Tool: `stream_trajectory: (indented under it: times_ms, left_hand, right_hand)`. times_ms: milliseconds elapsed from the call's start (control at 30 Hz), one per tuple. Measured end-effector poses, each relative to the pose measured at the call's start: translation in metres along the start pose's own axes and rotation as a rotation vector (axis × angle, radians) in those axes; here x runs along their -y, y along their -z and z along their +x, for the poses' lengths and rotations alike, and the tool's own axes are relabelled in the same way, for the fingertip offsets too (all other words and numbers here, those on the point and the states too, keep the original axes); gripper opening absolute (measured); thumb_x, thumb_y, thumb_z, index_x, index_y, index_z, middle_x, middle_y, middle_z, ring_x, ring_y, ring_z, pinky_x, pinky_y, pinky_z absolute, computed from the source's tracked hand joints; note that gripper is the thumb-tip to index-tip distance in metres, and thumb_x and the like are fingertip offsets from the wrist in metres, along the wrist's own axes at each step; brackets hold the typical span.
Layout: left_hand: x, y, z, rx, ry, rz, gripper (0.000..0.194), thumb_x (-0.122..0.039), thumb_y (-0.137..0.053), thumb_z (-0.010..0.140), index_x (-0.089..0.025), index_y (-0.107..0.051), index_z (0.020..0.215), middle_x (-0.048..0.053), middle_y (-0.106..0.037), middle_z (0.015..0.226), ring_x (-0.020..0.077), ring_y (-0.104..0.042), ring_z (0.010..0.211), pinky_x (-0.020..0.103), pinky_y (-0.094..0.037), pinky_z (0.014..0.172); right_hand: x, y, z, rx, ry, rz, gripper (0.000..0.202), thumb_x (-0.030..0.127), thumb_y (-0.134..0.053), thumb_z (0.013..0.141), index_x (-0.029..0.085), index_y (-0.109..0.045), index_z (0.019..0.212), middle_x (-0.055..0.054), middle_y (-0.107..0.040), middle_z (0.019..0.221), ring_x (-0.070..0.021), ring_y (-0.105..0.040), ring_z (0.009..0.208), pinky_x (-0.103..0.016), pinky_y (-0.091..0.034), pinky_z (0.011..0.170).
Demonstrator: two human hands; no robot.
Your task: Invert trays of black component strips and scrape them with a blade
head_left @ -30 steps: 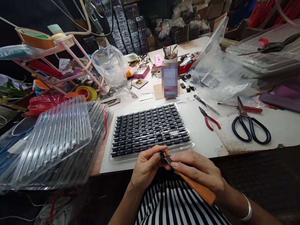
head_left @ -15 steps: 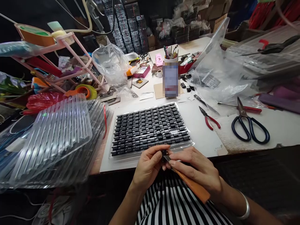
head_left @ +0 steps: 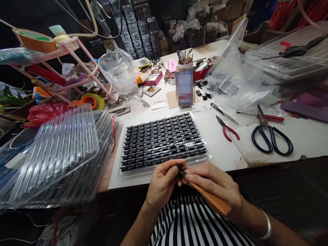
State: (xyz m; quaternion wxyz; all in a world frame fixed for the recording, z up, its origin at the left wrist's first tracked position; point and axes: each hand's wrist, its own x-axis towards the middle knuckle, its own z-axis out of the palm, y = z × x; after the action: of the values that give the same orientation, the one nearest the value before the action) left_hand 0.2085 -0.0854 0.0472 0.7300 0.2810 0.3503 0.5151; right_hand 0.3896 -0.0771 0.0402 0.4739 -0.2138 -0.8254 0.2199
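Between the thumb and fingers of my left hand (head_left: 165, 179) is a small black electronic part (head_left: 180, 168), partly hidden by the fingertips. My right hand (head_left: 215, 181) is closed around a knife (head_left: 212, 200) with an orange-brown handle. Its short, dark metal blade tip points left and meets the black part, where the two hands come together. Just beyond my hands lies a clear plastic tray (head_left: 205, 158) filled with rows of similar black parts (head_left: 161, 140).
Red-handled pliers (head_left: 227, 129), large scissors (head_left: 269, 133) and a red screwdriver (head_left: 271, 118) lie right of the tray. Stacked clear trays (head_left: 58, 147) fill the left side. Behind stand a blurred upright object (head_left: 185, 87), a pen cup (head_left: 185, 65) and a pink rack (head_left: 77, 51).
The knife's handle has swung slightly, its far end shifting a little right and up. Both hands keep their hold, and the whole view has shifted slightly.
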Motion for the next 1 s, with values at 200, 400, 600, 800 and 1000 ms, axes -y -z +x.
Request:
stream_trajectory:
  times_ms: [200, 400, 600, 800, 1000]
  left_hand:
    - [0.002, -0.005, -0.001, 0.005, -0.074, 0.042, 0.015, -0.023, -0.065, 0.082, -0.018, -0.073, 0.095, 0.006, -0.07, 0.086, 0.0073, -0.06, 0.062, 0.015, -0.044, 0.054]
    - [0.005, -0.006, -0.002, 0.018, -0.107, 0.067, 0.016, -0.021, -0.06, 0.085, -0.019, -0.071, 0.096, 0.005, -0.069, 0.088, 0.0078, -0.061, 0.066, 0.015, -0.045, 0.057]
    - [0.007, -0.006, -0.003, -0.002, -0.122, 0.072, 0.015, -0.022, -0.062, 0.084, -0.02, -0.072, 0.095, 0.004, -0.069, 0.087, 0.0076, -0.06, 0.064, 0.016, -0.044, 0.057]
    - [0.006, -0.007, -0.004, -0.056, -0.129, 0.107, 0.014, -0.025, -0.067, 0.08, -0.019, -0.072, 0.092, 0.006, -0.068, 0.086, 0.0091, -0.059, 0.061, 0.019, -0.044, 0.055]
    - [0.006, -0.007, -0.004, -0.076, -0.143, 0.127, 0.015, -0.026, -0.069, 0.078, -0.018, -0.072, 0.09, 0.006, -0.068, 0.086, 0.0104, -0.059, 0.061, 0.02, -0.044, 0.055]
  right_hand:
    - [0.007, -0.004, 0.001, -0.116, -0.098, 0.133, 0.043, 0.0, -0.048, 0.084, 0.013, -0.057, 0.125, -0.013, -0.067, 0.105, -0.0201, -0.064, 0.098, -0.034, -0.057, 0.078]
    - [0.01, -0.01, 0.003, -0.223, -0.162, 0.184, 0.044, -0.003, -0.053, 0.081, 0.016, -0.06, 0.12, -0.008, -0.068, 0.102, -0.0181, -0.065, 0.094, -0.031, -0.058, 0.077]
    - [0.012, -0.014, 0.002, -0.272, -0.233, 0.243, 0.041, -0.004, -0.054, 0.082, 0.018, -0.061, 0.116, -0.005, -0.069, 0.096, -0.017, -0.065, 0.092, -0.031, -0.057, 0.077]
    - [0.015, -0.017, 0.002, -0.29, -0.342, 0.308, 0.033, 0.0, -0.055, 0.083, 0.019, -0.065, 0.108, -0.005, -0.069, 0.092, -0.0168, -0.066, 0.084, -0.031, -0.057, 0.073]
    - [0.015, -0.018, 0.005, -0.316, -0.416, 0.341, 0.026, 0.004, -0.056, 0.085, 0.019, -0.068, 0.103, -0.005, -0.07, 0.087, -0.0166, -0.067, 0.079, -0.029, -0.057, 0.069]
